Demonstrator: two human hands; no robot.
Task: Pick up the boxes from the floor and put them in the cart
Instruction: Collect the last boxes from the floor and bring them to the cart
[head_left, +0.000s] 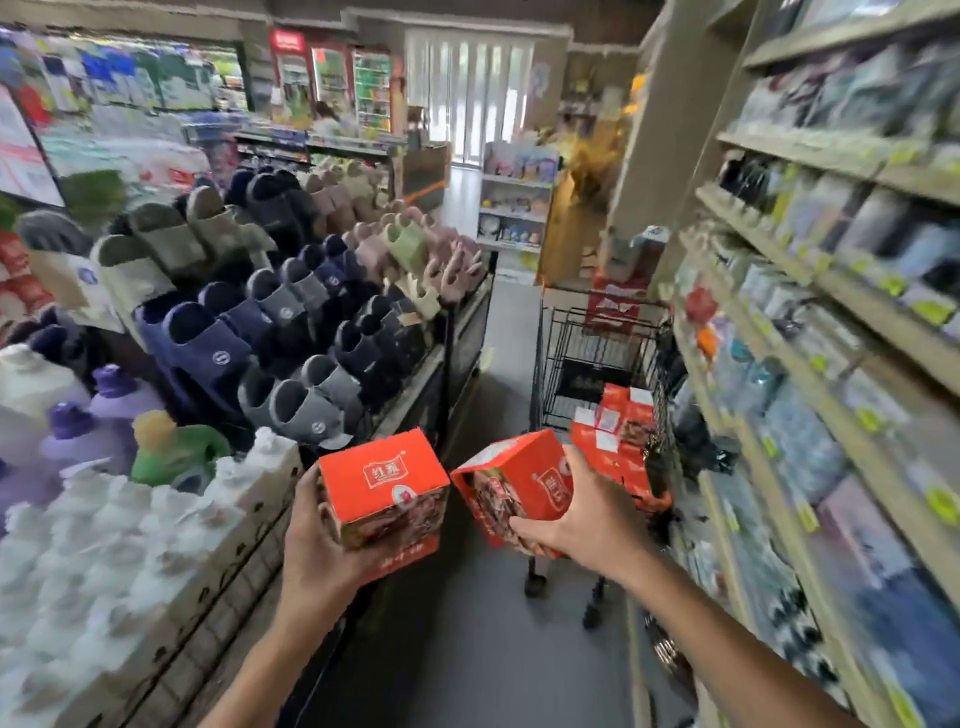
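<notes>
Head view puts us in a shop aisle, with the cart (597, 358) standing ahead against the right-hand shelving (831, 312) and a slipper display (270, 312) along the left. Several orange boxes (621, 415) already lie piled at the near end of the cart's basket. On the dark floor (467, 649) in front of us we can see no more boxes.

We carry two more boxes, both held in the air just short of the cart's near edge. The left box (384, 486) sits upright in our left hand (317, 551), with the palm under its lower left corner and the thumb along its left side. The right box (511, 491) is tilted, its top leaning toward the left one, and our right hand (576, 519) wraps it from the right, fingers (530, 532) curled under the lower face and thumb over the upper edge. The two boxes are near each other but apart.

We judge these to be stiff printed cardboard cartons, light enough for one hand each, with smooth faces that could slip if held by a single side. Taking them across opposite faces or cupping a bottom corner, as now, looks safest. Both forearms reach forward and inward from the bottom of the view, the right stretched further toward the cart.
</notes>
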